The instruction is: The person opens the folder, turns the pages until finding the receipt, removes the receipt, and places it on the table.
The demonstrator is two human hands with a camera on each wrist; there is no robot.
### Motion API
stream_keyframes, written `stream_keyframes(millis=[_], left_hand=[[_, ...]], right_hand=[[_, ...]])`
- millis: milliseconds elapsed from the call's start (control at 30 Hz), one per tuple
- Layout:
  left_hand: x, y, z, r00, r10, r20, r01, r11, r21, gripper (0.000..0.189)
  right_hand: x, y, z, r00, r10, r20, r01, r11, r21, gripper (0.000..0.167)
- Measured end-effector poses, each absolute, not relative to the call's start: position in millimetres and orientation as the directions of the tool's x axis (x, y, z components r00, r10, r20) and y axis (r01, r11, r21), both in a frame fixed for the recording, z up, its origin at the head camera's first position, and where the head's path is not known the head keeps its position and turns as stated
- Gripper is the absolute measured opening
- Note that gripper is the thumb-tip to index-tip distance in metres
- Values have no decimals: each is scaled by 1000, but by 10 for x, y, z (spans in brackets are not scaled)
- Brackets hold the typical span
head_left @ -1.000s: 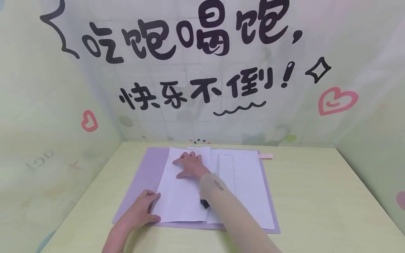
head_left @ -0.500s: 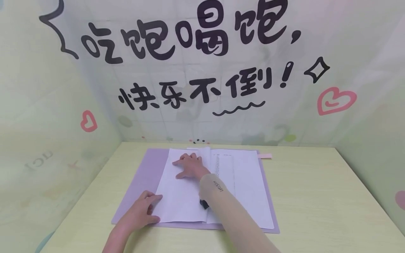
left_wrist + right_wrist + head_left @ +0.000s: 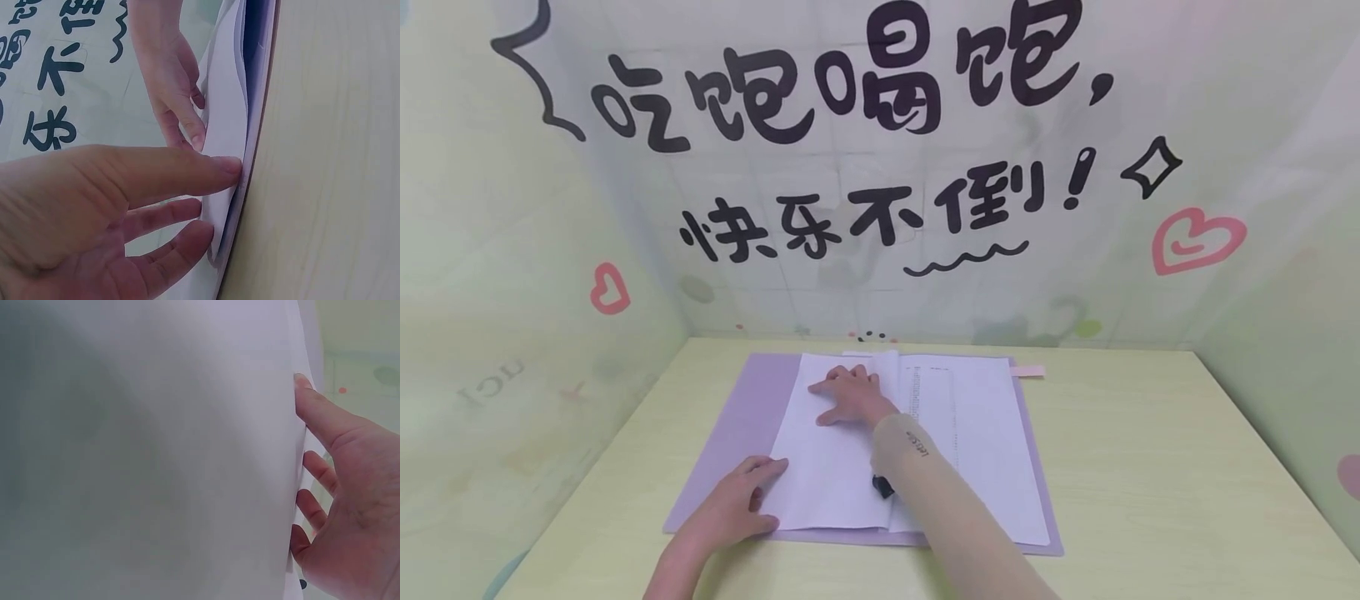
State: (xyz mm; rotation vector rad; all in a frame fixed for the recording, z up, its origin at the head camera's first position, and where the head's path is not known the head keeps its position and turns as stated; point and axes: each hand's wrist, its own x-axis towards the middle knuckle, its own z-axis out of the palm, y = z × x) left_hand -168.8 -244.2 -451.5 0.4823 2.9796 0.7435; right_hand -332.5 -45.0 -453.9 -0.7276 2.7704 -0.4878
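Observation:
A lilac folder (image 3: 741,421) lies spread on the table, with white sheets inside. The turned left sheet (image 3: 823,487) bulges a little along the middle fold. Near its lower left corner is my left hand (image 3: 730,507), thumb at the near edge and fingertips along the left side. The left wrist view shows this thumb (image 3: 187,175) lying straight against the sheets' edge. My right hand (image 3: 850,395) presses on the upper part of the same sheet, fingers spread. In the right wrist view, the fingertips of my right hand (image 3: 356,506) rest on the white paper (image 3: 187,456).
Faint print runs down the right-hand page (image 3: 996,450), partly covered by my right sleeve (image 3: 947,492). A pink tab (image 3: 1030,372) sticks out at the folder's right side. Behind the pale wooden table (image 3: 1180,483) stands a printed curtain (image 3: 820,300).
My left index finger has edged slightly inward over the left sheet. My right hand stays in the same place on the paper.

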Motion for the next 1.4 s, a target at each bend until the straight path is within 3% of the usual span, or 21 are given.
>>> stream_keyframes(millis=[367,633,867,1200,1400], left_hand=[[-1686,-2363,-4486,-955,294,39,285,871,399,70],[-1676,-2341,-4462,-966,259,8,240,883,404,73],[-1686,-2324,-4479,-973,233,-2,211,885,416,73],[-1701,-2329,-4503,-977,211,-10,185,876,446,74],[-1700,-2347,-4517,-977,211,-6,183,861,474,75]], right_hand=[[-3334,-446,-4557,-850,-508,-138,-428,820,-380,62],[-3307,-459,-4554,-851,-507,-138,-420,814,-401,61],[-3288,-429,-4511,-839,-526,-141,-454,818,-354,59],[-3436,-110,-4407,-812,-576,-95,-418,688,-593,44],[-3523,215,-4312,-850,-525,-46,-385,679,-626,44]])
